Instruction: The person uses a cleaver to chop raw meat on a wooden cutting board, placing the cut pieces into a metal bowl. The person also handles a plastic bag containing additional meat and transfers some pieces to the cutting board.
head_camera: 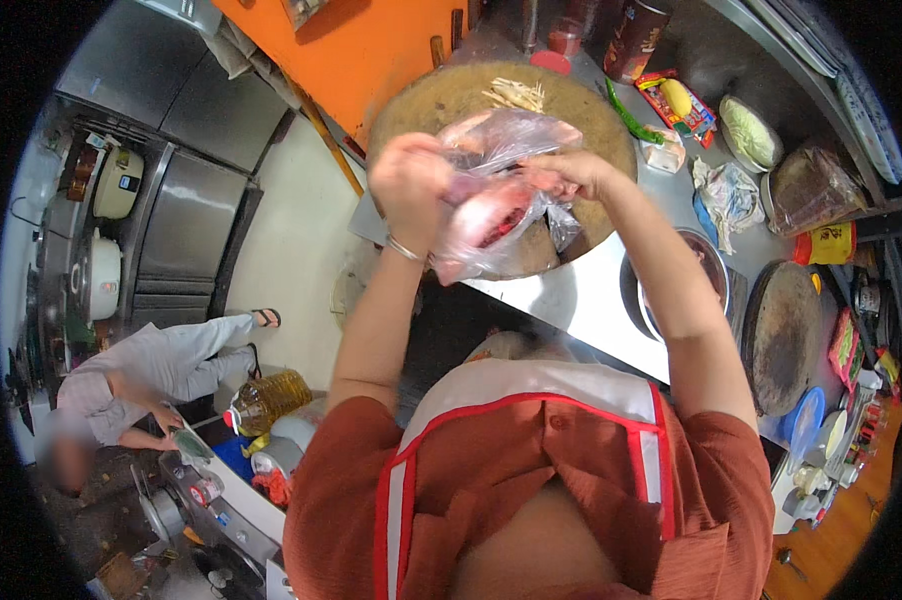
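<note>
A clear plastic bag (pixel 488 161) with pieces of raw meat (pixel 488 214) in it hangs between my hands over a round wooden chopping block (pixel 608 142). My left hand (pixel 413 180), blurred, grips the bag on its left side, and a bangle circles that wrist. On the other side my right hand (pixel 571 172) has its fingers closed on the bag and the meat's edge. Pale thin strips (pixel 515 95), of a kind I cannot tell, lie on the far part of the block. Bag folds hide some of the meat.
Right of the block are a green chili pepper (pixel 627 116), a halved cabbage (pixel 749 133) in a bowl, a crumpled cloth (pixel 728 199) and a pot (pixel 698 262) beneath my right forearm. A second chopping block (pixel 782 337) stands farther right. Another person (pixel 151 367) is at the left, by a stove.
</note>
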### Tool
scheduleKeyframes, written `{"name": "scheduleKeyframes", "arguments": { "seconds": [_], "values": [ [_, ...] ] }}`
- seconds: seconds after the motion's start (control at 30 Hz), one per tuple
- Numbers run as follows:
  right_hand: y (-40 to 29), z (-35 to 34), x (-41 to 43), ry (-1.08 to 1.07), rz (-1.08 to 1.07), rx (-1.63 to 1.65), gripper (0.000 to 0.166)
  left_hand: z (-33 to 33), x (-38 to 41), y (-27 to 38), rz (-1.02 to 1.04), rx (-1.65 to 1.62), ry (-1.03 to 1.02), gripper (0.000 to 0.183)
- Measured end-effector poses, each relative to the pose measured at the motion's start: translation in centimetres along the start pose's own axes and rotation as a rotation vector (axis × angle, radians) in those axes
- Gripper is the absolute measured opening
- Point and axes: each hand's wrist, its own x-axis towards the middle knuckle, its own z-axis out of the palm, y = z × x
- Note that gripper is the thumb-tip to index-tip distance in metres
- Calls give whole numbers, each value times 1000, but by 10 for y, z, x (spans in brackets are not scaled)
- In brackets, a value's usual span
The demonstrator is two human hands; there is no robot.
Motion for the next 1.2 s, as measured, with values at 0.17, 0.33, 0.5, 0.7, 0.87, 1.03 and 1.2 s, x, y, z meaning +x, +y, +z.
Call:
{"name": "scheduleKeyframes", "arguments": {
  "seconds": [0.17,0.33,0.5,0.7,0.87,1.03,1.2],
  "values": [
    [8,41,9,-24,-157,181,27,-86,6,-60,-58,-88,508,13],
    [10,45,11,-8,-142,456,16,-66,-4,-14,576,1316,-578,50],
    [17,52,12,99,-263,309,15,-61,12,-23,193,1685,-969,77],
    [34,58,10,334,-434,219,21,-31,-12,-5,450,1777,-892,69],
    [49,40,3,274,-387,294,17,-41,-45,37,607,1707,-299,61],
    [55,56,2,190,-284,361,14,-88,-42,24,209,693,541,35],
    [59,61,20,90,-191,132,12,-113,-48,49,27,168,626,18]
  ]
}}
